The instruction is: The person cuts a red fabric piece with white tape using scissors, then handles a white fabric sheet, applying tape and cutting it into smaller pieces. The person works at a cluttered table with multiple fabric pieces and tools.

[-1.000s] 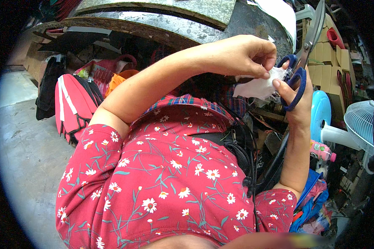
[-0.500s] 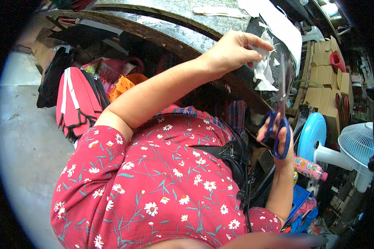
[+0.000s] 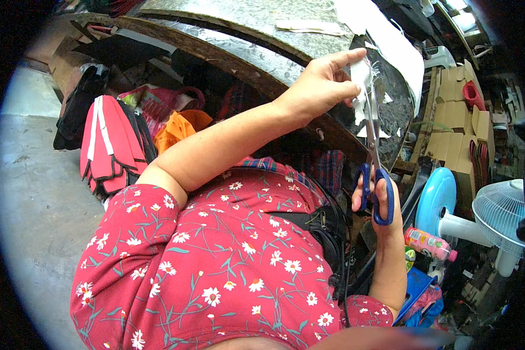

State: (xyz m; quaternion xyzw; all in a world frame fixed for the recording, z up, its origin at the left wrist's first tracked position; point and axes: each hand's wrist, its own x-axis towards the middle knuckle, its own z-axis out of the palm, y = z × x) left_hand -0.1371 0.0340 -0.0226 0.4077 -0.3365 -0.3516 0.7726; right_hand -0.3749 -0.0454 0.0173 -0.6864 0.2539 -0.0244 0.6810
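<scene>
My left hand [image 3: 324,84] is raised over the corner of the worktable and pinches a narrow strip of white cloth [image 3: 360,73] with frayed edges between thumb and fingers. In my right hand [image 3: 389,213] is a pair of scissors [image 3: 371,140] with dark blue handles, my fingers through the loops. The metal blades point up to the far side and lie along the white strip, overlapping it in view. Whether they are biting into it I cannot make out. Small white scraps [image 3: 387,98] lie on the dark tabletop just beyond.
A stone-topped table [image 3: 256,35] carries white sheets [image 3: 391,41] and a pale strip [image 3: 309,27]. Red pieces with black edging [image 3: 108,140] hang at left, near an orange cloth [image 3: 178,128]. At right are cardboard boxes [image 3: 449,116], a fan [image 3: 499,213] and a pink bottle [image 3: 429,244].
My right hand has brought the scissors left, from beside the cloth to against it. My left hand has shifted slightly left, and the white piece now appears narrower.
</scene>
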